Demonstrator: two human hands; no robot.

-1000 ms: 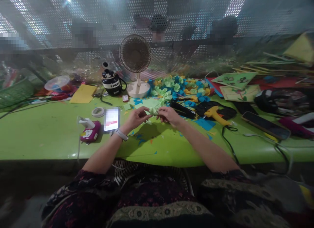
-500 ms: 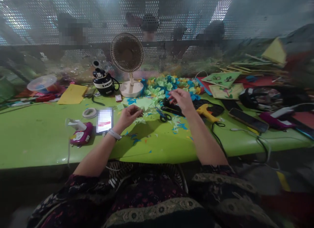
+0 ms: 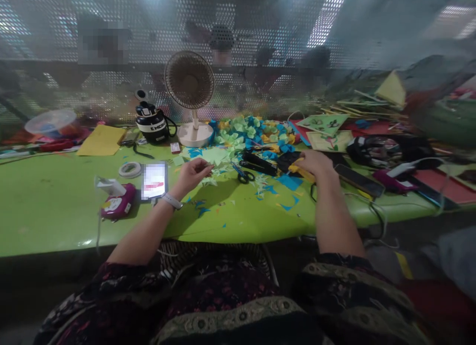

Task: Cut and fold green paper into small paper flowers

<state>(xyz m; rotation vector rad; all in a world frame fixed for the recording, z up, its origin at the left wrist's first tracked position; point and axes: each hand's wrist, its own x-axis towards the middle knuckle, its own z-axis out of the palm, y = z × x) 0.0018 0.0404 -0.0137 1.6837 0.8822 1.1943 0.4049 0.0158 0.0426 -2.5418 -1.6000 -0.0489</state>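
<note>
My left hand (image 3: 192, 176) is closed in a pinch above the paper scraps, holding something tiny at the fingertips that I cannot make out. At the right, my right hand (image 3: 316, 164) closes around a yellow glue gun (image 3: 302, 172), which lies over a black pouch-like item and is partly hidden by the fingers. Between the hands lie scissors (image 3: 245, 176) with dark handles and a black stapler-like tool (image 3: 259, 163). Behind them is a heap of green, blue and yellow paper flowers (image 3: 248, 129). A blue paper piece (image 3: 290, 182) lies just before the glue gun.
A desk fan (image 3: 195, 135) and a black bottle (image 3: 154, 129) stand at the back. Left are a lit phone (image 3: 154, 180), a tape roll (image 3: 130, 170) and a purple device (image 3: 119, 203). A dark phone (image 3: 359, 180) and cables lie right. People show behind the mesh.
My right hand has moved right and down from above the paper flowers onto the glue gun. My left hand keeps its pinch in about the same place. The view has turned slightly right.
</note>
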